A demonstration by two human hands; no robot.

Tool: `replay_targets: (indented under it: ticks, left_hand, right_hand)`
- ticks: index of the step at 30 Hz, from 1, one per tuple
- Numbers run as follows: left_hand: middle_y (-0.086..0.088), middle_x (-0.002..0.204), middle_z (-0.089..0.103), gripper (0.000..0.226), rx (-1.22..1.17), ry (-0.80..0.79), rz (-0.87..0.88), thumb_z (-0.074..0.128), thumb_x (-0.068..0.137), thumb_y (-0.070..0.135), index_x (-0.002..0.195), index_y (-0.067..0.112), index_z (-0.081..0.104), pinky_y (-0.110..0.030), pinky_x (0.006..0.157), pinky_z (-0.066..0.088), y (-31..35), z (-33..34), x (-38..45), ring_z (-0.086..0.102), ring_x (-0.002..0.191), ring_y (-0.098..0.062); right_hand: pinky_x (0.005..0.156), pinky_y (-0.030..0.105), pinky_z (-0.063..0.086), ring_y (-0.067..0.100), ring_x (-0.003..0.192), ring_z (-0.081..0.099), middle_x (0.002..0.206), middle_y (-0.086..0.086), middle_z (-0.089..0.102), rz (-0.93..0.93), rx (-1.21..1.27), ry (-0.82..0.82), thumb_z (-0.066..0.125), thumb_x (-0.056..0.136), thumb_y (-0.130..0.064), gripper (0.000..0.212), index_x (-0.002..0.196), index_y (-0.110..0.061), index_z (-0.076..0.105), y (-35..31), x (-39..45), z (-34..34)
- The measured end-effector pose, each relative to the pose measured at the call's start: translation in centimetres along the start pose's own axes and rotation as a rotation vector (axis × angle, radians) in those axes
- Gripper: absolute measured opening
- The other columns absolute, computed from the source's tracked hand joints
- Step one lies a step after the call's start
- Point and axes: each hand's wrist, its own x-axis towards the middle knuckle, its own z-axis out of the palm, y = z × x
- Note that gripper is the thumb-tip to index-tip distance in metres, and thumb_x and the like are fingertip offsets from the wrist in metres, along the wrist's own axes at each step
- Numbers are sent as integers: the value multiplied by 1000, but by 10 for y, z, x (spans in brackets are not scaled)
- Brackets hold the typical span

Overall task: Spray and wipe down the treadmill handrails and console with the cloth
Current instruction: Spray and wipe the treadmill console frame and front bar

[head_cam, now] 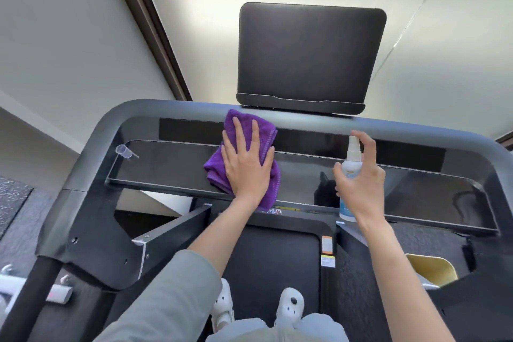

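- Purple microfibre cloth (244, 155), bunched and folded, lies on the glossy black console panel (172, 164) of the treadmill, pinned under the left hand (247, 166), which is spread flat with straight fingers pressing down on it.
- The small white spray bottle with a pale blue label (350, 175) is upright in the right hand (361, 175), fingers curled round its body and the forefinger arched over the nozzle top; it is held just right of the cloth, above the console.
- Risk of overspray: the nozzle seems to face forward towards the panel and the dark rectangular screen (311, 55) standing above it. Mist could land on the screen or seep into panel seams, since the cloth is off to one side and not shielding anything.
- Risk of streaks: the panel is shiny and reflective, so a bunched cloth with uneven contact may well leave smears or miss patches.
- Risk of knocking: a small clear plastic cup (125, 151) sits at the panel's left end; a broad leftward wipe could sweep it off the edge.
- Risk of an incomplete job: the curved grey handrail (91, 153) framing the console looks untouched by either hand, and the far right of the panel is a long reach.
- Footing: the person stands on the black treadmill belt (272, 258) in white clogs (290, 305); leaning far forward could unbalance them.
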Motion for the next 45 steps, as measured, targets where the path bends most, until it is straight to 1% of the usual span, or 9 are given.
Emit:
replay_targets:
  ticks: [5,12,19,28,33,38,41,43,45]
  left_hand:
    - [-9,163,-5,67,-40,-10,60,32,100,51,155,25,5,-50,120,7,77,29,-22,0,147,-41]
    - [-7,160,-21,66,-34,-150,253,30,101,49,155,27,-2,-51,120,-1,192,65,-59,-15,146,-41]
    - [0,163,-5,71,-117,-109,322,57,92,34,152,40,19,-50,120,4,150,50,-48,-3,149,-35]
    - [-2,163,6,64,-96,32,92,51,94,50,151,32,29,-53,119,9,27,7,-18,13,149,-30]
    - [-4,163,7,66,-125,61,93,54,93,48,151,31,28,-50,118,19,73,23,-29,12,148,-33]
    - [-4,163,2,66,-150,14,201,52,93,48,152,33,27,-50,120,13,132,48,-42,6,148,-36]
    - [-4,163,-2,67,-158,-11,228,49,92,47,152,35,23,-53,119,9,175,65,-54,0,148,-38]
    - [-5,163,-5,68,-146,-29,256,47,91,47,152,35,21,-55,119,4,203,76,-61,-5,148,-39]
    - [-5,163,-7,69,-151,-59,287,46,89,46,152,36,20,-57,118,-1,232,86,-68,-10,147,-40]
  right_hand:
    - [56,53,57,38,57,59,68,8,55,40,-14,88,62,87,-2,64,131,-43,40,28,-1,-40]
    - [56,54,56,37,52,60,68,12,56,52,-62,152,64,86,1,64,133,-35,40,61,-9,-91]
    - [58,52,55,40,51,59,64,13,56,53,-63,160,61,85,1,62,132,-34,41,64,-5,-97]
    - [60,55,55,44,53,56,63,26,56,24,48,78,59,88,-1,60,131,-38,40,50,0,-76]
    - [60,54,56,43,56,59,67,20,59,56,66,133,60,87,-1,60,130,-39,41,60,2,-85]
    - [61,55,55,41,56,60,68,18,57,101,42,194,62,87,-1,60,131,-36,41,78,1,-107]
    - [63,54,55,37,57,60,67,7,55,113,13,258,62,85,0,60,131,-32,42,89,-1,-122]
    - [66,54,55,34,58,60,75,6,58,116,2,290,63,85,-1,59,131,-31,42,94,-3,-133]
    - [69,54,55,34,62,61,96,12,64,119,-9,311,63,85,-2,59,132,-31,41,101,-6,-144]
